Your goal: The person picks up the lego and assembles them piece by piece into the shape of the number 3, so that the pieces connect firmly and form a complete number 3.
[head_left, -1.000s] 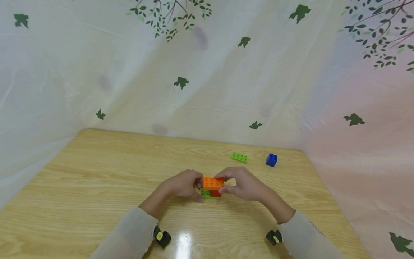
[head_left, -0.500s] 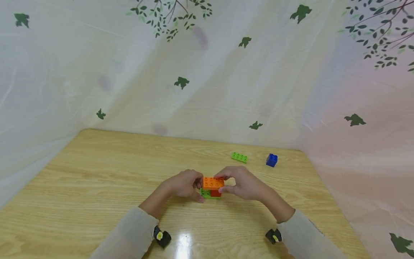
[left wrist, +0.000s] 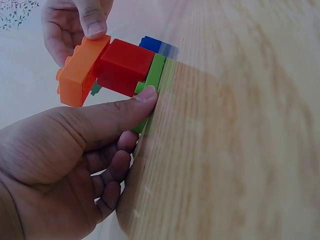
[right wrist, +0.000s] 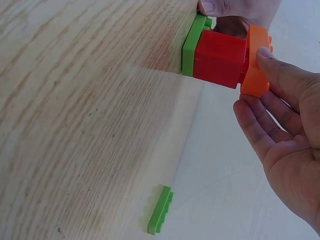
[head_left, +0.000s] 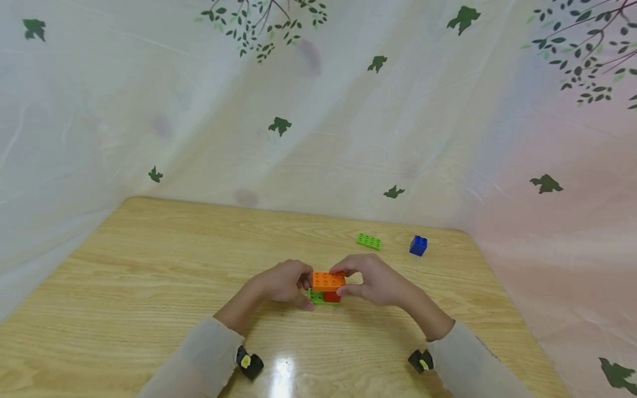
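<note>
At the middle of the table, a light green plate brick (head_left: 316, 297) lies flat with a red block (head_left: 332, 297) on its right half. My left hand (head_left: 286, 283) pinches the green plate's left end, thumb at the near side. Above the red block, an orange brick (head_left: 326, 281) is held by my right hand (head_left: 374, 281), thumb and fingertips on its right part. In the right wrist view, red studs show in a narrow gap between the red block (right wrist: 220, 59) and the orange brick (right wrist: 256, 75). The orange brick overhangs to the left, over the plate's bare studs.
Farther back on the wooden table (head_left: 174, 254) lie a second green plate brick (head_left: 369, 241) and, to its right, a blue brick (head_left: 418, 246). A pale cloth with leaf and bird prints (head_left: 318, 160) hangs behind the table's back edge.
</note>
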Demonstrator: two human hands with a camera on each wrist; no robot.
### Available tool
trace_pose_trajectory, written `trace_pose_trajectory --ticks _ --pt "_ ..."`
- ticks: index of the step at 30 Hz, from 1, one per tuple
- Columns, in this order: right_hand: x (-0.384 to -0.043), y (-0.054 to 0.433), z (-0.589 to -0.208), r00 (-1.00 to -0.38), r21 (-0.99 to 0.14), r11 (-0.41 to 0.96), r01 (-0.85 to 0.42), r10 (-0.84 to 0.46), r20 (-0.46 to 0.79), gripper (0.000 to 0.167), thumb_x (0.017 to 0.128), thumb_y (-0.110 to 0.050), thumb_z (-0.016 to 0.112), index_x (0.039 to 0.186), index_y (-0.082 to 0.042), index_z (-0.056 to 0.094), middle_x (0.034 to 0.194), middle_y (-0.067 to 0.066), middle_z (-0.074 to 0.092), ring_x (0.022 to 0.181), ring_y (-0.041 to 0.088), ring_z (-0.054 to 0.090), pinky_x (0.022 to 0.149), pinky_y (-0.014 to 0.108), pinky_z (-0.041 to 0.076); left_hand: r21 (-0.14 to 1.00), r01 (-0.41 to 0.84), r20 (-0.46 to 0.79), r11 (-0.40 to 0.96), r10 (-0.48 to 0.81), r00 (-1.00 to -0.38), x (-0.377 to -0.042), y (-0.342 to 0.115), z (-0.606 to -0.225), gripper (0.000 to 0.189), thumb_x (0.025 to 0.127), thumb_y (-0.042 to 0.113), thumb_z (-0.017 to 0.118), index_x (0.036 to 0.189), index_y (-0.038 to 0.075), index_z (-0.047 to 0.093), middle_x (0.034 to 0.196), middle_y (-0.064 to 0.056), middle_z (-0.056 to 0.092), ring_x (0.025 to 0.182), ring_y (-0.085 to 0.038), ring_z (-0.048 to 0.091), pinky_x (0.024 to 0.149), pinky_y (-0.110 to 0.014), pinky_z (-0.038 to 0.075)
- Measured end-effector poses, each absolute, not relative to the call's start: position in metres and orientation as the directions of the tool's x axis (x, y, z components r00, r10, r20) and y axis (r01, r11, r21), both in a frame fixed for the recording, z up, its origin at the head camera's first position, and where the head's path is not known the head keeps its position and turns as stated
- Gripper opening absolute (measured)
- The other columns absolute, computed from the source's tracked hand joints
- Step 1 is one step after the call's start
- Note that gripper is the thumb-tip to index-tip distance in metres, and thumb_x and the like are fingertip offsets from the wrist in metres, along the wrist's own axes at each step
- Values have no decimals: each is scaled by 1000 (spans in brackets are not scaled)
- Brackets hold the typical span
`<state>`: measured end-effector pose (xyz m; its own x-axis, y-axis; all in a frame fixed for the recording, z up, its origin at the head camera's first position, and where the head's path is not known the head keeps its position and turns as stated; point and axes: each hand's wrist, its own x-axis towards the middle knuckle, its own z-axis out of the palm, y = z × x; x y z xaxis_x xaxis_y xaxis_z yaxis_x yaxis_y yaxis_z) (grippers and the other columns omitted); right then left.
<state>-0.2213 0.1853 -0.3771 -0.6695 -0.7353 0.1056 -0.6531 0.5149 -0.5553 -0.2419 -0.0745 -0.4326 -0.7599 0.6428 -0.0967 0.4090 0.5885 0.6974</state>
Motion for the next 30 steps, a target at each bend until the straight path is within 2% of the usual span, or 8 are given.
trace_pose_trajectory --ticks 30 --pt "-221 176 -374 -674 -567 519 -640 -733 91 31 89 -11 81 118 -5 73 108 -2 73 98 12 66 89 43 56 699 400 -105 592 639 -762 -242 -74 -433 37 77 30 92 91 14 62 81 2 57 75 -12 51 67 -30 42"
